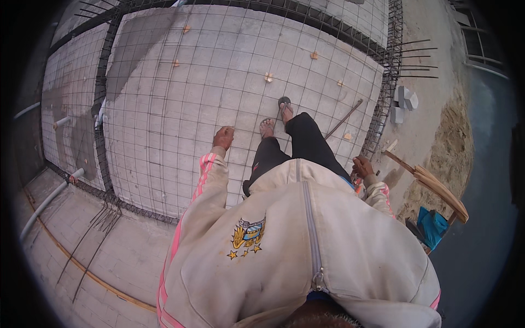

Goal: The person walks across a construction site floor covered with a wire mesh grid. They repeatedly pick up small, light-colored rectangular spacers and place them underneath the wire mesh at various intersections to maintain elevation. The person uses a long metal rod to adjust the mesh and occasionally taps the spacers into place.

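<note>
My left hand [223, 138] hangs over the steel mesh [164, 132], its fingers loosely curled in, with nothing showing in them. Down by my right hip, my right hand [362, 167] is closed. Something small with orange and red on it [359, 188] shows just below this hand, partly hidden by my jacket; I cannot make out what it is or whether the fingers grip it. My sandalled feet [267, 128] stand on the mesh, one ahead of the other. A loose dark bar [344, 118] lies slanted to the right of my feet.
Small pale blocks [268, 77] sit scattered under the mesh on the grey slab [246, 33]. Rebar cages [103, 82] run along its sides, with bar ends [418, 66] sticking out at right. Beyond lie grey blocks [404, 99], wooden planks [432, 183] and a blue bag [432, 225]. Pipes [46, 210] rise at left.
</note>
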`<state>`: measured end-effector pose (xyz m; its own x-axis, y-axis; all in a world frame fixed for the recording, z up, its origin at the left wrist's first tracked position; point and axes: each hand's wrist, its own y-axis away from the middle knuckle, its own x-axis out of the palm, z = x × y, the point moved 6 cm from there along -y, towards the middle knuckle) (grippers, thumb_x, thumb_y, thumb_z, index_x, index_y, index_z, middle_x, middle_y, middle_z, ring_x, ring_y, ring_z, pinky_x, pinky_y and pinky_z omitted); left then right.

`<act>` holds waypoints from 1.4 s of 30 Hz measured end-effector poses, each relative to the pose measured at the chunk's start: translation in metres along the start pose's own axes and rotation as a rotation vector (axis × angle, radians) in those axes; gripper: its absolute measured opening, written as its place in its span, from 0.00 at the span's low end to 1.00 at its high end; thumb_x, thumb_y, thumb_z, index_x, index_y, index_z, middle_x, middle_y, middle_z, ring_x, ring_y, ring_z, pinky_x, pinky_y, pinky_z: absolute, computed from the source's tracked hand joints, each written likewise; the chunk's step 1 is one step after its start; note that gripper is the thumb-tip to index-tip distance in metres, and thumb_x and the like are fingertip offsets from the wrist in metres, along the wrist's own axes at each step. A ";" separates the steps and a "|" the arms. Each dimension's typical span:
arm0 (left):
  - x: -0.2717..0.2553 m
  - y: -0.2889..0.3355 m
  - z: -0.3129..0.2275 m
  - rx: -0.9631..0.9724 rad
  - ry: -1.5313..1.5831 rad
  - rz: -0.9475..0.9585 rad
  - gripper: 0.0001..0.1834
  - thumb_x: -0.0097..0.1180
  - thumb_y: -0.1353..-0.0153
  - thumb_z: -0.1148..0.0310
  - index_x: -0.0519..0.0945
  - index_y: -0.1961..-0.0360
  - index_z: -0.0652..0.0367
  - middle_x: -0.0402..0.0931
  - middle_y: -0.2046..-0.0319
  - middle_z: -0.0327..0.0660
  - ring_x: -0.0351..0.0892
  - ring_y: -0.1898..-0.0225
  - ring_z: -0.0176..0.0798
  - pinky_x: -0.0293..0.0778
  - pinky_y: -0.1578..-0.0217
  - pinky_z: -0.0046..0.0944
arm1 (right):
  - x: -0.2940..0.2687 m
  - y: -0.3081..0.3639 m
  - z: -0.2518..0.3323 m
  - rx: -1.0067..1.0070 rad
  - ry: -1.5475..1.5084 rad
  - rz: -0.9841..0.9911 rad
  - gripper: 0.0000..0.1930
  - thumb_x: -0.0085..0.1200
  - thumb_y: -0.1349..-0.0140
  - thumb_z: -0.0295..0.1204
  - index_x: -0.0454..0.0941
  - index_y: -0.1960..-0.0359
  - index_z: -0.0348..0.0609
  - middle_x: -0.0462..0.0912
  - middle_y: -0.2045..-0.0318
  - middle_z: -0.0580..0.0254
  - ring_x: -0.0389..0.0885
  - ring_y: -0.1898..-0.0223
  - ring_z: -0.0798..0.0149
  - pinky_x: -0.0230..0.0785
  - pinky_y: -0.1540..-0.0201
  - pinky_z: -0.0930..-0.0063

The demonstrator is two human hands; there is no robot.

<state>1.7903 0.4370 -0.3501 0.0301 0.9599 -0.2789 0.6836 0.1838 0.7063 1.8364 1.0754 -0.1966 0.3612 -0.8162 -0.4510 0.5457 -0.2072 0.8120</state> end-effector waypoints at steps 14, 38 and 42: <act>0.025 -0.036 -0.052 0.069 -0.290 0.273 0.20 0.56 0.34 0.53 0.79 0.53 0.59 0.74 0.74 0.34 0.74 0.76 0.29 0.67 0.79 0.31 | 0.100 0.074 -0.136 0.161 -0.450 -0.133 0.20 0.53 0.34 0.45 0.80 0.58 0.38 0.80 0.76 0.60 0.80 0.76 0.66 0.76 0.72 0.70; 0.128 0.157 -0.013 0.201 -0.686 0.274 0.27 0.51 0.37 0.45 0.82 0.52 0.58 0.85 0.65 0.50 0.85 0.62 0.49 0.76 0.57 0.47 | 0.154 0.089 -0.317 0.288 -0.642 0.013 0.17 0.51 0.33 0.44 0.76 0.52 0.45 0.80 0.71 0.59 0.80 0.77 0.66 0.65 0.83 0.73; 0.108 0.163 0.006 0.219 -0.700 0.228 0.27 0.52 0.37 0.44 0.82 0.53 0.57 0.85 0.65 0.50 0.85 0.61 0.50 0.76 0.56 0.47 | 0.162 0.092 -0.311 0.262 -0.618 -0.025 0.17 0.51 0.33 0.44 0.76 0.51 0.45 0.80 0.71 0.58 0.80 0.78 0.66 0.65 0.83 0.73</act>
<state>1.9092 0.5695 -0.2693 0.5923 0.5977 -0.5403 0.7320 -0.1188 0.6709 2.1809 1.0918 -0.3102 -0.1910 -0.9520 -0.2392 0.3183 -0.2905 0.9024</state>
